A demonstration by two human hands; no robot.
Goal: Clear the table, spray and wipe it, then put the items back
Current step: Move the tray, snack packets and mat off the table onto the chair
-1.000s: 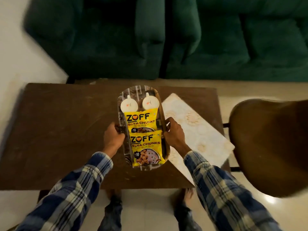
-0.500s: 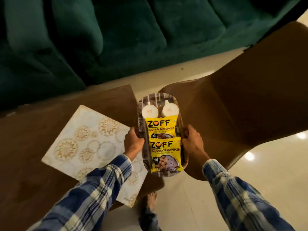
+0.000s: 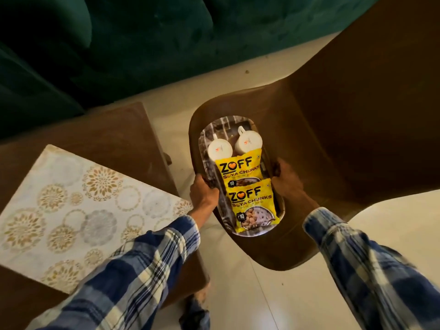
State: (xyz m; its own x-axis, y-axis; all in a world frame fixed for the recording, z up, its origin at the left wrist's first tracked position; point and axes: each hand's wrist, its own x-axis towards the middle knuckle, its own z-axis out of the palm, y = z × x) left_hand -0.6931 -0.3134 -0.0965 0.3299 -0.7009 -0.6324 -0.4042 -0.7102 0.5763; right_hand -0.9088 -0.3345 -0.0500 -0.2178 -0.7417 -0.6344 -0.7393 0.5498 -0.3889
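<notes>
An oval patterned tray carries two white cups and two yellow Zoff soya chunks packets. My left hand grips the tray's left rim and my right hand grips its right rim. The tray is over the seat of a brown plastic chair; whether it rests on the seat I cannot tell. The dark wooden table lies to the left, with a white mat bearing gold floral circles on it.
A dark green sofa runs along the back. Pale tiled floor shows between table and chair. My feet stand at the table's right corner.
I have turned right and carried the tray off the table to above the brown chair's seat. Both hands keep their hold on the rims; the mat stays on the table.
</notes>
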